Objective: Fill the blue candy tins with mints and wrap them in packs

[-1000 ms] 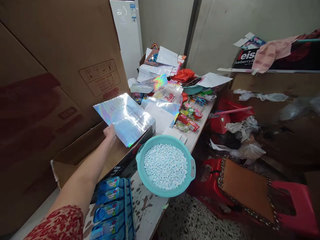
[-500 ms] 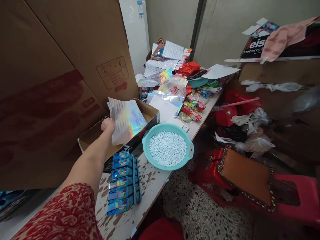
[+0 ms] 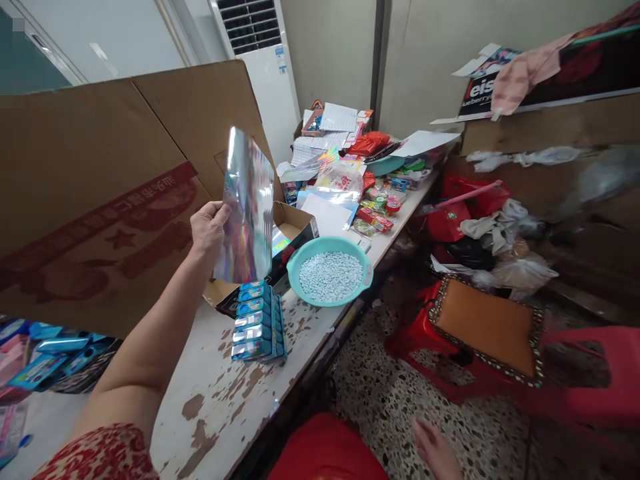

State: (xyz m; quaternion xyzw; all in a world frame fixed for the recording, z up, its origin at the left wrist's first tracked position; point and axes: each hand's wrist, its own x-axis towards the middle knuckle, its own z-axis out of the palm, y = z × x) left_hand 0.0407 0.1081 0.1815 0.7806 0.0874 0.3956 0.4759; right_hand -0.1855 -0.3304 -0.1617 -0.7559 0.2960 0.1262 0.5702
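My left hand [image 3: 209,225] pinches the left edge of a shiny holographic sheet [image 3: 249,207], which stands upright in the air before a shallow cardboard box [image 3: 299,233]. Blurred at the bottom right, my right hand [image 3: 436,448] hangs over the speckled floor, away from the table; its fingers are smeared. A turquoise basin [image 3: 364,275] full of small white pellets [image 3: 331,275] sits beside the box. Just below the sheet, a stack of blue packs [image 3: 254,328] stands on the worn white table [image 3: 220,393].
A large cardboard carton [image 3: 150,153] rises behind my left arm. Papers, a red bag [image 3: 369,143] and small packets crowd the table's far end. At the right is a red stool with a brown cushion [image 3: 487,327]. Blue packs [image 3: 45,367] lie at the far left.
My left hand has lifted the holographic sheet up out of the box and turned it more upright. My right hand has come into view at the bottom. The view has shifted, showing more wall and table.
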